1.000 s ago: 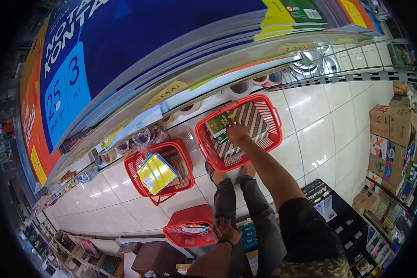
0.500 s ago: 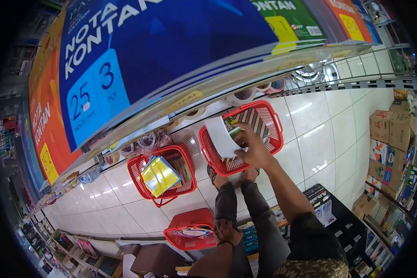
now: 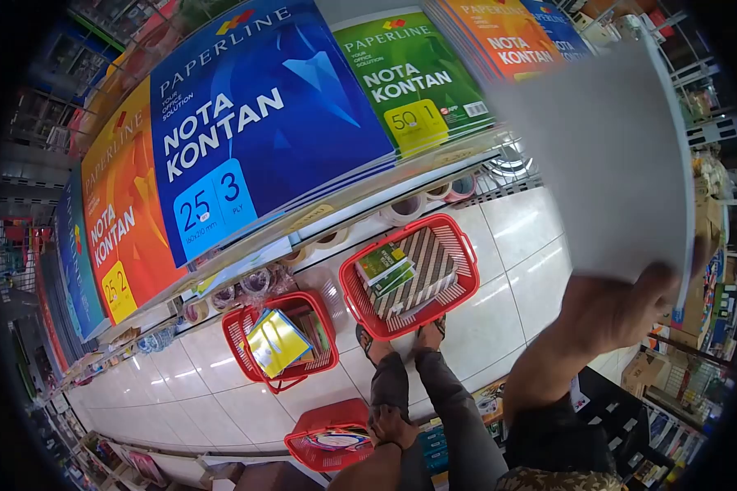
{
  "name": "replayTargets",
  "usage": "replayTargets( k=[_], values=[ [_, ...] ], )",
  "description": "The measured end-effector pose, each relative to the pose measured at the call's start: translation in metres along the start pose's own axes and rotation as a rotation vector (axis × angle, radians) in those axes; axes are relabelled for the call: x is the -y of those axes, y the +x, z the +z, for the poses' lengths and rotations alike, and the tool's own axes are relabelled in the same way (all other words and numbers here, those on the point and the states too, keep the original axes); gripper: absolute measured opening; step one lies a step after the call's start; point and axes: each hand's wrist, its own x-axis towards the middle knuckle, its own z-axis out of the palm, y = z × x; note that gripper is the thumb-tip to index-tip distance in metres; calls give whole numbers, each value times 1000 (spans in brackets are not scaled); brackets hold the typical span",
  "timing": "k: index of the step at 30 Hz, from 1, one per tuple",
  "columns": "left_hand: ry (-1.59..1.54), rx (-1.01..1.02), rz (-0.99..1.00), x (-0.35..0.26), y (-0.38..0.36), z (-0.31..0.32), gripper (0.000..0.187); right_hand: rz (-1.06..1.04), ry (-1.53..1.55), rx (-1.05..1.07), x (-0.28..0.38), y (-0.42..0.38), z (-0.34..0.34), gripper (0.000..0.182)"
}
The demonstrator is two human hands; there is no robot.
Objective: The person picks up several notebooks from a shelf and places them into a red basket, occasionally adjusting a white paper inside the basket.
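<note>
My right hand (image 3: 618, 315) grips a thin pad (image 3: 614, 172) by its lower edge and holds it up at the right. The pad's plain pale back faces me and is blurred; its front is hidden. My left hand (image 3: 393, 427) rests on my left leg with nothing in it, its fingers lying over the trouser cloth. In front of my feet stands a red basket (image 3: 418, 324), where small green receipt pads (image 3: 382, 263) lie over striped packets (image 3: 430, 266).
Large receipt books, blue (image 3: 262, 123), green (image 3: 409, 78) and orange (image 3: 123, 204), lie on the shelf ahead. Below are tape rolls (image 3: 401, 210). Another red basket (image 3: 333, 360) holds a yellow-covered booklet (image 3: 278, 344); a third basket (image 3: 327, 413) stands beside my left leg. Cardboard boxes (image 3: 643, 372) are at right.
My right hand has risen from over the basket to the upper right, bringing the pad along. The basket's green pads are uncovered. My view has tilted up; my left hand stays on my leg.
</note>
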Motion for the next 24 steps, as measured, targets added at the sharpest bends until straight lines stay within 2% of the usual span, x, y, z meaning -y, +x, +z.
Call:
replayTargets(
  k=[1, 2, 3, 4, 5, 6, 7, 9, 15, 19, 20, 22, 24],
  values=[
    [1, -3, 2, 1, 0, 4, 62, -29, -190, 63, -1, 23, 23, 64],
    [9, -28, 5, 3, 1, 8, 62, -66, -505, -11, -8, 36, 44, 45],
    [15, -52, 7, 5, 1, 11, 62, -260, -746, 345, -26, 55, 54, 38],
    [14, -54, 9, 4, -1, 7, 62, -432, -854, 559, -40, 71, 66, 35],
    [3, -21, 20, 3, -4, -2, 63, -372, -731, 718, -67, 82, 67, 40],
    [-9, 11, 32, 2, -5, -8, 64, -68, -1038, 783, -66, 69, 83, 39],
    [-12, 7, 37, 1, -4, -7, 64, 2, -1179, 968, -67, 65, 86, 36],
    [-14, 7, 13, 2, -3, -3, 65, -35, -1240, 1063, -70, 59, 82, 40],
    [-27, -3, -18, 2, -7, -2, 63, -41, -1266, 1135, -67, 58, 78, 57],
    [-25, 58, -13, -2, -8, -14, 62, -66, -1216, 1057, -75, 81, 85, 40],
    [-27, 38, -9, 1, -6, -8, 62, -235, -1203, 1003, -89, 97, 90, 28],
    [-16, 32, -3, 6, -6, 2, 61, -311, -1106, 1028, -102, 129, 112, 35],
    [-47, -18, -6, 6, -6, 6, 60, 200, -1352, 1327, -122, 163, 138, 38]
  ],
)
